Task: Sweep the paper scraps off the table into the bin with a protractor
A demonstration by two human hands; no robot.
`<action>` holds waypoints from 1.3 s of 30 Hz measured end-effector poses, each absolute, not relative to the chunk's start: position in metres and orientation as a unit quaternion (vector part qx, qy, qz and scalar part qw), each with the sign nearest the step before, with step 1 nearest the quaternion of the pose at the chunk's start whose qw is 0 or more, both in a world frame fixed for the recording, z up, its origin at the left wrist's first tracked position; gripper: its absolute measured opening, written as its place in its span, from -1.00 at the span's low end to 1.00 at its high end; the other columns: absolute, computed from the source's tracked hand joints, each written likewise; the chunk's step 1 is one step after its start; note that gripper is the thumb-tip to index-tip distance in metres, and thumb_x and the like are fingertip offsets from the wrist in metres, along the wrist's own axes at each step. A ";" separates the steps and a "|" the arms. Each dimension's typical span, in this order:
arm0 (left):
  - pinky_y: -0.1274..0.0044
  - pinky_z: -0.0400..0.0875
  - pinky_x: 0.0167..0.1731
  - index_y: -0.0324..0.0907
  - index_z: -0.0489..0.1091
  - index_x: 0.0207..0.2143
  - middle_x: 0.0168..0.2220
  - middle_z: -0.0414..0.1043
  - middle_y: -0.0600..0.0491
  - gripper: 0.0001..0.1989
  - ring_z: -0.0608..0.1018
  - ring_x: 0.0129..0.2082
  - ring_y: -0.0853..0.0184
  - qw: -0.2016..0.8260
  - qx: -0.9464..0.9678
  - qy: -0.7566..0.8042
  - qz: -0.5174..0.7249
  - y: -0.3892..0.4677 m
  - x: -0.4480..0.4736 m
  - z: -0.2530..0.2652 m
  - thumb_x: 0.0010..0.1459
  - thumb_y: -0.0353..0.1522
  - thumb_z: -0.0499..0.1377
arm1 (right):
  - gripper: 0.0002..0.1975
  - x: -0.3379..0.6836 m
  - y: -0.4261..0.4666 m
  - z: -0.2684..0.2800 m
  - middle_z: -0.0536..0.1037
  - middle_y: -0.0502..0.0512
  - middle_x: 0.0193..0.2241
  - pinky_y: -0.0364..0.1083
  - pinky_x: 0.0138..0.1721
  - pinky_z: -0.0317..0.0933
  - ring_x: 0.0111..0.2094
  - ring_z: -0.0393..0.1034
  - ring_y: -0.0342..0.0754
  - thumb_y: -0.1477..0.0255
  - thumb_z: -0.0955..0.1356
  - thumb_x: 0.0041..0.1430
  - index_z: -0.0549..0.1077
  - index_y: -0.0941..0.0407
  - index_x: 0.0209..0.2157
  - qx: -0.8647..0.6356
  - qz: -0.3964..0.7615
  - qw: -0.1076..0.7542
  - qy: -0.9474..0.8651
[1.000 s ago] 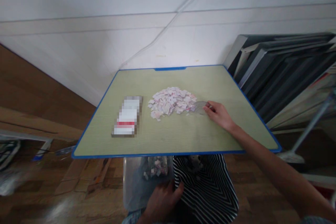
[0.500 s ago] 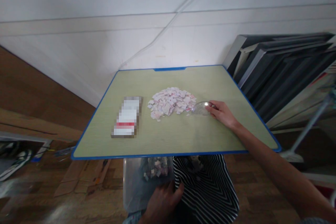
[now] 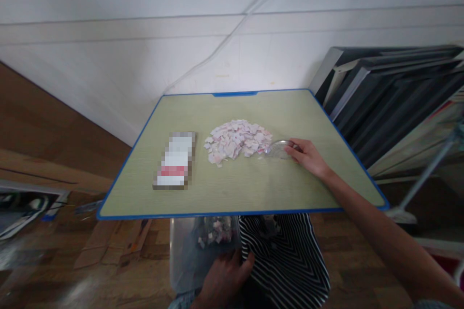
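Note:
My right hand (image 3: 306,155) pinches a clear half-round plastic piece (image 3: 278,148), shaped like a protractor, between thumb and fingers. Its left end meets the right edge of a heap of small torn paper pieces (image 3: 237,139) in the middle of the table (image 3: 232,193). Below the table's front edge, my left hand (image 3: 226,273) rests low beside a clear plastic box (image 3: 184,256). Its thumb stands apart from the fingers, and nothing shows in it. More paper scraps (image 3: 217,231) lie inside the box.
A blurred-out phone-like slab (image 3: 176,160) lies on the table's left side. Black-and-white striped cloth (image 3: 290,256) is below the front edge. Dark flat panels (image 3: 391,82) lean against the wall at right, and flattened cardboard (image 3: 112,246) lies on the floor.
Almost nothing differs. The clear piece in my right hand appears slightly more upright, and the view has shifted a little. My left hand stays where it was.

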State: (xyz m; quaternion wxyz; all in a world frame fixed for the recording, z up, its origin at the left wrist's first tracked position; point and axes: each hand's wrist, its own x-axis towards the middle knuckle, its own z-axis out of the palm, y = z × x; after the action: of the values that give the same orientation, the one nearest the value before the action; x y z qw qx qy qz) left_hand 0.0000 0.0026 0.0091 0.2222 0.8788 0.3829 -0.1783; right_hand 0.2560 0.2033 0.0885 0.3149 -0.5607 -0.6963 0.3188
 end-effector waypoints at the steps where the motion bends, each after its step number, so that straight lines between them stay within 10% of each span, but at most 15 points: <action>1: 0.39 0.39 -0.23 -0.14 0.03 0.11 -0.03 0.28 -0.17 -0.58 0.43 -0.13 0.17 0.224 0.879 0.383 -0.176 0.003 0.000 0.009 0.20 -0.49 -0.01 | -0.73 0.256 0.203 0.089 0.12 -0.13 -0.77 -0.20 -0.70 -0.12 -0.73 0.00 -0.24 0.23 0.22 -0.02 0.20 0.12 -0.61 -0.561 0.314 0.314 -0.698; 39: 0.39 0.40 -0.25 -0.12 0.05 0.10 -0.06 0.30 -0.18 -0.56 0.43 -0.14 0.18 0.219 0.880 0.386 -0.171 0.002 -0.001 0.008 0.17 -0.51 0.01 | -0.71 0.246 0.201 0.089 0.18 -0.11 -0.77 -0.20 -0.66 -0.08 -0.70 0.05 -0.22 0.22 0.23 0.02 0.21 0.12 -0.62 -0.547 0.328 0.286 -0.715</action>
State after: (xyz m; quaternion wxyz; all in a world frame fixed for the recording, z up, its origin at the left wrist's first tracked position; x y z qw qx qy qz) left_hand -0.0006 0.0019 0.0082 0.2193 0.8797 0.3857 -0.1714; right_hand 0.2461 0.2006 0.0895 0.2855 -0.5474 -0.7149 0.3281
